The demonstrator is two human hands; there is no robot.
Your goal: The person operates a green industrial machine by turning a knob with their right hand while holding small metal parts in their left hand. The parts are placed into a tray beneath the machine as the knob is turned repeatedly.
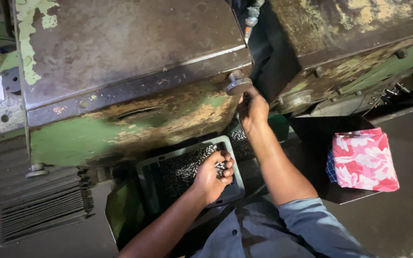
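My left hand (212, 176) is closed around a clump of small shiny metal parts (221, 167), held over a grey rectangular tray (145, 168) that is full of the same dark metal pieces (180, 171). My right hand (253, 109) reaches up and forward into the dark gap between two old green machines, just under a round metal knob (238, 85); its fingers are curled, and what they grip is hidden in shadow. Another heap of small metal parts (241, 142) lies just below the right wrist.
A worn green machine housing (130, 71) with peeling paint fills the upper left, and a second one (340, 33) the upper right. A ribbed black bellows cover (39, 200) sits lower left. A folded red-and-white patterned cloth (364, 160) lies on a dark ledge at right.
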